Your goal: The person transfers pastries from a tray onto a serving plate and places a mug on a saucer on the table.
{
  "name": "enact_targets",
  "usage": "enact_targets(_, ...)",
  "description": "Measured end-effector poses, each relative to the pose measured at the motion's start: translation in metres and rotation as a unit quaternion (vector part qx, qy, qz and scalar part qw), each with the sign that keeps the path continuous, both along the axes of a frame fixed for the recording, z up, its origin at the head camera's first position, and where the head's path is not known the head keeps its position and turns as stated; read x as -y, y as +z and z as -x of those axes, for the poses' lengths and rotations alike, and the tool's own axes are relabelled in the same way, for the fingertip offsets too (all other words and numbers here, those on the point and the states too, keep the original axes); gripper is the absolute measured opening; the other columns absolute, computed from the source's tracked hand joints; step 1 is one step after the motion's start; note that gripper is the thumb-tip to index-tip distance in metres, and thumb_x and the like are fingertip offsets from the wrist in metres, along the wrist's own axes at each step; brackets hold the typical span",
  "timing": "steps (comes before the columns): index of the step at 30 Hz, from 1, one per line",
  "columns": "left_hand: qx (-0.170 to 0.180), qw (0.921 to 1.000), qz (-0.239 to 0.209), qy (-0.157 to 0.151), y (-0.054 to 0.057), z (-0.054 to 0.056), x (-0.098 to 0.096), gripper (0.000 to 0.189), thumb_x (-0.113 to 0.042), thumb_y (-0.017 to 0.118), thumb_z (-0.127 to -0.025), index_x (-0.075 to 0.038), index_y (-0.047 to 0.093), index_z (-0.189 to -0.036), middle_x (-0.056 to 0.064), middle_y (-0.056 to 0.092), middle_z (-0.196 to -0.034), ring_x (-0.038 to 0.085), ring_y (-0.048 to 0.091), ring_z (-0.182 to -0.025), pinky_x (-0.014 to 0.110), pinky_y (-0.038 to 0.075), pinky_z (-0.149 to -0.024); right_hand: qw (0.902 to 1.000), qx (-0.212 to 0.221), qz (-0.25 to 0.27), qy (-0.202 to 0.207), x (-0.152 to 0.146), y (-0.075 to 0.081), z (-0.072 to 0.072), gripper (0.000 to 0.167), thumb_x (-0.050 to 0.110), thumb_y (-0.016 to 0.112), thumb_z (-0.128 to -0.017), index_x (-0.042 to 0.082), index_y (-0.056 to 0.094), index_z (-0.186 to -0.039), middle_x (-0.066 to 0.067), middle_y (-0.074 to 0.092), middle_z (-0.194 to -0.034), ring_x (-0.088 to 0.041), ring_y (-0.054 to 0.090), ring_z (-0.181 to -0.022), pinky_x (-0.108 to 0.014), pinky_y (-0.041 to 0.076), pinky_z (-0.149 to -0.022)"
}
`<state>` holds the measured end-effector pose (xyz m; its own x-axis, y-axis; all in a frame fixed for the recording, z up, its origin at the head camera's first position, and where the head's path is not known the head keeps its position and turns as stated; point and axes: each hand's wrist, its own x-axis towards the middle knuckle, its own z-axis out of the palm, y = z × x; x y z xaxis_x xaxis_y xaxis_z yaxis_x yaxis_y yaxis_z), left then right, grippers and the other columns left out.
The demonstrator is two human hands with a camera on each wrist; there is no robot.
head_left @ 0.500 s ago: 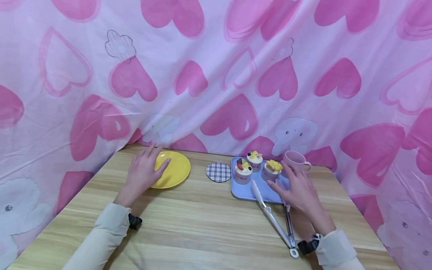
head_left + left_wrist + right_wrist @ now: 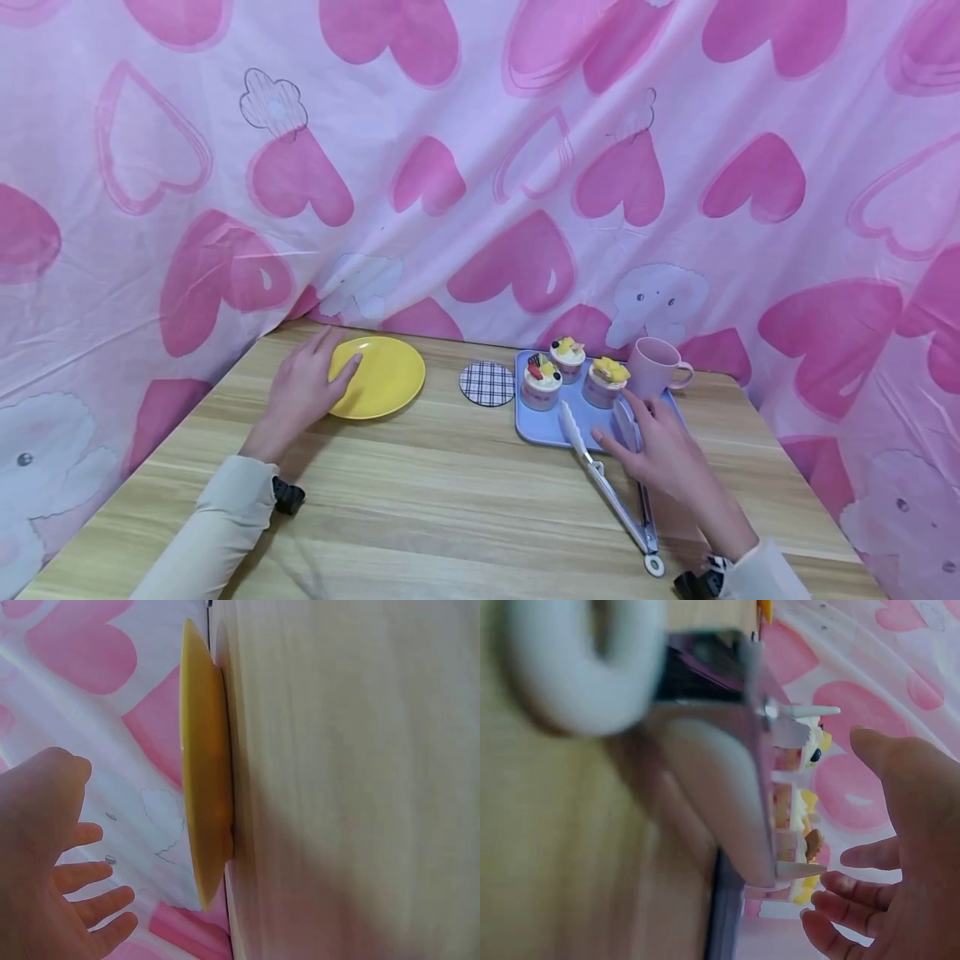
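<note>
1. Looking at metal food tongs (image 2: 622,506), splayed wide, with the scalloped tips reaching over the blue tray (image 2: 536,425) and the ring end sitting back on the wooden table (image 2: 420,500).
2. Hovering right by the tongs with the right hand (image 2: 663,446), thumb and fingers well apart, gripping nothing. Can't tell from the head view about any fingertip contact; looks just clear in the right wrist view.
3. Holding the left hand (image 2: 303,383) above the left edge of the yellow plate (image 2: 386,379), thumb spread from the fingers, nothing in the grasp. Clearly off the plate in the left wrist view.
4. Should be light and pretty stiff, probably a bit springy at the hinge, maybe slick along the bare metal. Not fragile, at a guess.
5. Best to grab around mid-length, thumb on one arm, fingers on the other. Too near the ring would likely mean weak squeeze.
6. Mind the three fruit-topped dessert cups (image 2: 541,387) on the tray, just beyond the tips. Probably soft on top and easy to smear, so go gently.
7. Also worth not bumping: the pink mug (image 2: 651,368), right of the cups. Can't tell about tray or table under it.
</note>
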<state>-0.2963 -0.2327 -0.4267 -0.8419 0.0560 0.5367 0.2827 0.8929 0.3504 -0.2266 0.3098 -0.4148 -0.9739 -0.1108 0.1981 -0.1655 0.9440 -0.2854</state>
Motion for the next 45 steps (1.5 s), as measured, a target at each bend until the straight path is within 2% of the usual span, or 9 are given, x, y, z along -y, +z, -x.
enact_targets(7,0.024,0.9997,-0.004,0.005,-0.004,-0.003,0.01,0.051,-0.03,0.068,-0.105,-0.005,0.059,-0.149,0.034,0.051,-0.158,0.059,0.051,-0.141,0.076,0.041,-0.117,0.9989,0.043,-0.017,-0.006,0.0,-0.007,-0.014,0.122,0.095,0.057,-0.082,0.012,0.035,-0.169,-0.027,0.055,-0.14,-0.036,0.057,-0.113,-0.057,0.064,-0.086)
enact_targets(12,0.054,0.9984,-0.012,0.011,-0.007,-0.004,0.016,0.052,-0.029,0.066,-0.105,-0.006,0.058,-0.151,0.034,0.049,-0.159,0.061,0.05,-0.14,0.078,0.042,-0.114,0.9966,0.08,-0.021,0.0,0.0,-0.008,-0.023,0.125,0.092,0.064,-0.081,0.014,0.03,-0.171,-0.023,0.054,-0.131,-0.029,0.054,-0.105,-0.036,0.052,-0.072)
enact_targets(16,0.08,0.9964,-0.016,0.02,-0.008,-0.005,0.018,0.053,-0.032,0.064,-0.106,-0.005,0.058,-0.151,0.035,0.049,-0.159,0.061,0.049,-0.141,0.078,0.043,-0.113,0.9938,0.108,-0.024,0.007,-0.001,-0.009,-0.027,0.128,0.089,0.07,-0.08,0.015,0.023,-0.173,-0.024,0.053,-0.131,-0.029,0.055,-0.101,-0.039,0.057,-0.074)
enact_targets(19,0.097,0.9948,-0.018,0.024,-0.007,-0.006,0.018,0.055,-0.032,0.064,-0.106,-0.002,0.058,-0.151,0.035,0.049,-0.159,0.06,0.05,-0.141,0.078,0.044,-0.113,0.9925,0.119,-0.027,0.012,-0.002,-0.011,-0.028,0.13,0.088,0.072,-0.079,0.016,0.019,-0.174,-0.027,0.053,-0.133,-0.029,0.059,-0.102,-0.051,0.065,-0.08)
enact_targets(25,0.119,0.9925,-0.018,0.02,-0.008,-0.007,0.02,0.055,-0.03,0.064,-0.106,0.003,0.057,-0.15,0.036,0.049,-0.157,0.059,0.051,-0.141,0.074,0.044,-0.116,0.9902,0.138,-0.023,0.0,0.0,-0.013,-0.028,0.135,0.089,0.073,-0.076,0.013,0.018,-0.174,-0.031,0.053,-0.14,-0.033,0.063,-0.106,-0.061,0.065,-0.088)
enact_targets(31,0.132,0.991,-0.021,0.007,-0.01,-0.004,0.019,0.056,-0.027,0.065,-0.106,0.009,0.057,-0.148,0.037,0.051,-0.155,0.056,0.049,-0.143,0.071,0.042,-0.121,0.9869,0.161,-0.006,-0.016,0.0,-0.014,-0.03,0.141,0.088,0.073,-0.078,-0.003,0.016,-0.169,-0.041,0.046,-0.154,-0.049,0.061,-0.129,-0.066,0.06,-0.1)
enact_targets(34,0.134,0.9907,-0.026,0.001,-0.011,-0.004,0.019,0.055,-0.026,0.065,-0.106,0.01,0.057,-0.147,0.037,0.052,-0.154,0.056,0.049,-0.144,0.07,0.041,-0.122,0.9878,0.155,0.004,-0.018,0.0,-0.014,-0.029,0.139,0.087,0.074,-0.079,-0.009,0.021,-0.164,-0.042,0.047,-0.155,-0.05,0.058,-0.135,-0.067,0.057,-0.104)
enact_targets(42,0.138,0.9899,-0.031,0.0,-0.013,-0.002,0.021,0.053,-0.023,0.064,-0.105,0.011,0.057,-0.146,0.037,0.054,-0.152,0.056,0.05,-0.142,0.07,0.041,-0.122,0.9873,0.152,0.003,-0.047,0.0,-0.014,-0.025,0.134,0.085,0.077,-0.077,-0.015,0.034,-0.155,-0.041,0.054,-0.145,-0.037,0.064,-0.112,-0.062,0.062,-0.098)
enact_targets(45,0.139,0.9898,-0.031,0.001,-0.014,-0.002,0.023,0.053,-0.024,0.064,-0.106,0.011,0.058,-0.146,0.037,0.056,-0.151,0.056,0.052,-0.142,0.069,0.042,-0.121,0.9865,0.154,0.012,-0.053,-0.001,-0.014,-0.026,0.13,0.083,0.08,-0.076,-0.016,0.039,-0.15,-0.035,0.061,-0.131,-0.032,0.063,-0.103,-0.053,0.067,-0.086)
